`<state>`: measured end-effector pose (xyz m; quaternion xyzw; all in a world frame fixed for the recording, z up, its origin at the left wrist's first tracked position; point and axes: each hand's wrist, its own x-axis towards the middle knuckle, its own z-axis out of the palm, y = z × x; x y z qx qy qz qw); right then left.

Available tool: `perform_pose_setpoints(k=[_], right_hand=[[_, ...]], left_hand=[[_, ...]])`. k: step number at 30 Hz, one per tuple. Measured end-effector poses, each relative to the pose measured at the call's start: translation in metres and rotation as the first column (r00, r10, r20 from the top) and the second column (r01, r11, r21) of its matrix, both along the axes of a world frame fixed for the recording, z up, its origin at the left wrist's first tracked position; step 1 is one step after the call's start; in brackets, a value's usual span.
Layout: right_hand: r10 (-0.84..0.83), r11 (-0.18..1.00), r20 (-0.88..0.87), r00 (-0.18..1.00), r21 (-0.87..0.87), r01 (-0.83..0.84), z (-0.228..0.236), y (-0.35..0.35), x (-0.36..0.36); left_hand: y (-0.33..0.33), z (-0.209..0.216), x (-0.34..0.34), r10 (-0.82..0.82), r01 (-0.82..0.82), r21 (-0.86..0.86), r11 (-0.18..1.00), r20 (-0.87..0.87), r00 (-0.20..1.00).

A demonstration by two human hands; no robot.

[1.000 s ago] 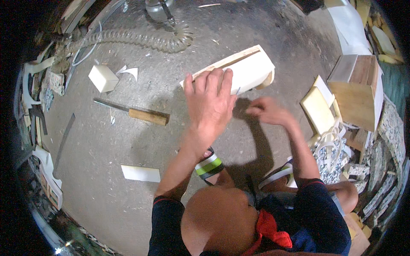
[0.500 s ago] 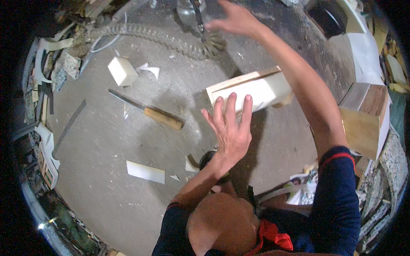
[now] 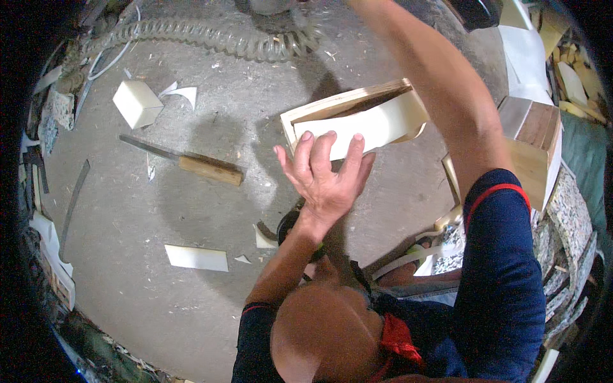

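Note:
My left hand (image 3: 324, 175) holds the near side of a shallow wooden frame (image 3: 345, 99) that has a cream foam sheet (image 3: 357, 126) laid over it. Its fingers are spread on the foam, and the thumb is bent in beside the near edge. A dark gap shows between the foam and the frame's far side. My right arm (image 3: 447, 83) reaches forward past the frame's right end, its hand beyond the top edge of the view. A knife (image 3: 211, 170) with a wooden handle lies to the left, near a foam block (image 3: 137, 104).
A coiled clear hose (image 3: 217, 39) runs along the far floor, near a grey container (image 3: 269, 5). Foam offcuts (image 3: 196, 257) lie on the floor (image 3: 128, 217). Wooden boxes (image 3: 530, 143) stand at the right, with speckled foam slabs (image 3: 568, 210) piled nearby.
My right hand has gone forward out of view, and the dark-handled tool near it no longer shows. My left hand stays at the frame, its fingers nearer the foam's front edge. The view has shifted.

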<state>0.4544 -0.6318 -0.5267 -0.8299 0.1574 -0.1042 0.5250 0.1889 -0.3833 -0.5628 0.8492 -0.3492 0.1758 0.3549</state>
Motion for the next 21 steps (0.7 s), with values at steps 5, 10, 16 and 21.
perform_pose_setpoints(k=[5, 10, 16, 21], right_hand=[[-0.101, 0.981, -0.166, 0.981, -0.181, 0.071, 0.081, -0.041, -0.103], [-0.242, 0.961, -0.039, 0.969, -0.147, 0.234, 0.127, -0.084, -0.226], [-0.129, 0.929, -0.227, 0.965, -0.369, 0.037, 0.161, -0.102, -0.360], [-0.125, 0.948, -0.381, 0.916, -0.317, -0.003, 0.170, -0.052, -0.414]], left_hand=[[0.000, -0.002, 0.009, -0.018, 0.021, -0.064, 0.998, 0.057, 0.998], [0.002, -0.006, 0.030, -0.089, 0.093, -0.051, 0.994, 0.085, 0.992], [0.021, -0.008, 0.028, -0.227, 0.229, 0.002, 0.973, 0.145, 0.963], [0.024, -0.009, 0.032, -0.248, 0.227, 0.112, 0.967, 0.233, 0.940]])
